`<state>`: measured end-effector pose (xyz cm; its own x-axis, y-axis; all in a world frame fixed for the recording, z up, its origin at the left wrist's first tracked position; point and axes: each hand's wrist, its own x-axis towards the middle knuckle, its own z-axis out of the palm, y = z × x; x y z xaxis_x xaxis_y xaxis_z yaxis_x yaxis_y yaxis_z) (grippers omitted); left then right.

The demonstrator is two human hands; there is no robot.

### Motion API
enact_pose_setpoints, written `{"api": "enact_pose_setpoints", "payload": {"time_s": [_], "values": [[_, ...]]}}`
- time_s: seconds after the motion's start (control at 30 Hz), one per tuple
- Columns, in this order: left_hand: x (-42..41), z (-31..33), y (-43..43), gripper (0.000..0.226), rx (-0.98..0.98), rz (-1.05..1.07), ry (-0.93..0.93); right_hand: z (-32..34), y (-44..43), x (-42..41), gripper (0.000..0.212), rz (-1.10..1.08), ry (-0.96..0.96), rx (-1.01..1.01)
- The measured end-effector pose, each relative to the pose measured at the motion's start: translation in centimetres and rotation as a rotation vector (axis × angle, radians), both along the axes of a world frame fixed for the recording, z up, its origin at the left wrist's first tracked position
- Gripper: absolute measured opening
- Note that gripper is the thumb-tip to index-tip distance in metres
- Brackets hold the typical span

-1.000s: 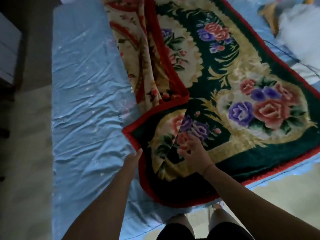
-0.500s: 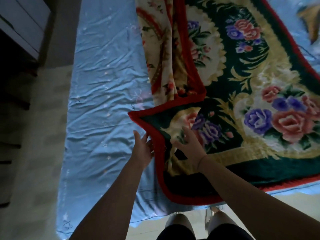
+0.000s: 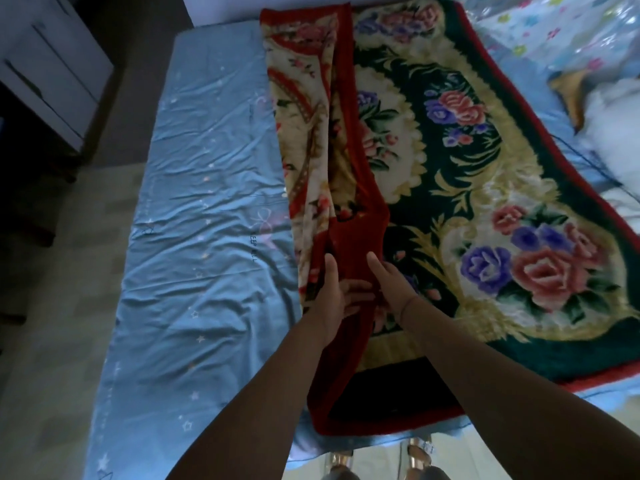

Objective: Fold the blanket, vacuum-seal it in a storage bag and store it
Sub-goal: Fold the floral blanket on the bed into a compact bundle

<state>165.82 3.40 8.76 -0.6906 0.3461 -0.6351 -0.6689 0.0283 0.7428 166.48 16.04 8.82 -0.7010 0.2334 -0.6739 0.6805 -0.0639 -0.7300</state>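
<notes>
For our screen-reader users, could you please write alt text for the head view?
A person's left hand and right hand rest on the red border of a green floral plush blanket, partly folded on a wrinkled light blue bedsheet.

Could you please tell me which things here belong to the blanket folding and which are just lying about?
Job: blanket; left hand and right hand, both on its red edge.
Lying about: sheet, cabinet, white bundle, flowered plastic (perhaps the bag, unclear).

A single wide-angle camera on the person's head looks forward and steeply down from above the near end of the bed (image 3: 194,237), facing along its length. It sits close, so the bed runs past the frame's right edge.
</notes>
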Motion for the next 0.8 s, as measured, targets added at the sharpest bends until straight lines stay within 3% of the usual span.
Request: {"api": "enact_pose_setpoints", "payload": {"time_s": [0.2, 0.33, 0.43, 0.53, 0.6, 0.67, 0.8], "values": [[2.1, -0.9, 2.9, 0.098, 0.011, -0.219, -0.083, -0.3, 4.0, 3.5, 0.046, -0.080, -0.057, 0.142], [4.1, -0.1, 6.3, 0.070, -0.103, -0.279, -0.075, -0.7, 8.4, 5.5, 0.006, -0.269, 0.061, 0.118], [5.8, -1.2, 7.6, 0.067, -0.247, -0.257, -0.037, -1.5, 13.3, 7.8, 0.027, -0.422, 0.112, 0.001], [7.4, -3.8, 7.3, 0.049, -0.443, -0.031, 0.131, -3.2, 19.0, 11.0, 0.023, -0.530, 0.117, -0.148], [8.8, -5.9, 6.7, 0.046, -0.597, 0.118, 0.141, -4.2, 22.5, 13.6, 0.015, -0.565, 0.090, -0.200], [10.7, -8.6, 6.0, 0.062, -0.784, 0.162, 0.094, -5.6, 25.6, 16.6, 0.011, -0.538, 0.042, -0.106], [15.3, -12.2, 4.7, 0.063, -1.022, 0.151, -0.083, -8.8, 30.1, 23.9, 0.032, -0.426, -0.093, 0.260]]}}
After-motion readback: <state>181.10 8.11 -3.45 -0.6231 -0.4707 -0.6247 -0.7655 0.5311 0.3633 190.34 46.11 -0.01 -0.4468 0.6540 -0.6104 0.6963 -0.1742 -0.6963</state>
